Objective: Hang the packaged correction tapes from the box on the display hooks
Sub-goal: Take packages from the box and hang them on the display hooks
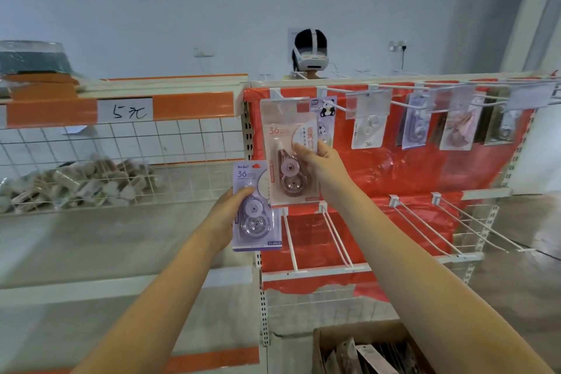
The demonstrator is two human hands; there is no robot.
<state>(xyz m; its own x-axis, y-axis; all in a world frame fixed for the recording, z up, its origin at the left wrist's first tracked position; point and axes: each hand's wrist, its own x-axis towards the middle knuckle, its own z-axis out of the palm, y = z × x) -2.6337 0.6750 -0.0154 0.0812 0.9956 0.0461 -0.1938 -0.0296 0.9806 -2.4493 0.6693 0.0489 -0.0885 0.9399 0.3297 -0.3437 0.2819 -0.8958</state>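
Note:
My right hand (323, 165) pinches a pink packaged correction tape (288, 155) by its right edge, with the pack's top held up at the leftmost upper display hook (277, 96). Lower and to the left, my left hand (229, 215) grips a purple packaged correction tape (253, 209) by its left side. A panda-printed pack (326, 118) hangs just behind the pink one. More packs (368, 130) hang on the upper hooks to the right. The cardboard box (364, 349) with several packs sits at the bottom right.
Bare white hooks (337, 237) jut out of the red back panel in the lower row. On the left, a wire basket (91, 182) holds small packaged goods under an orange price strip. A person wearing a headset (311, 55) stands behind the rack.

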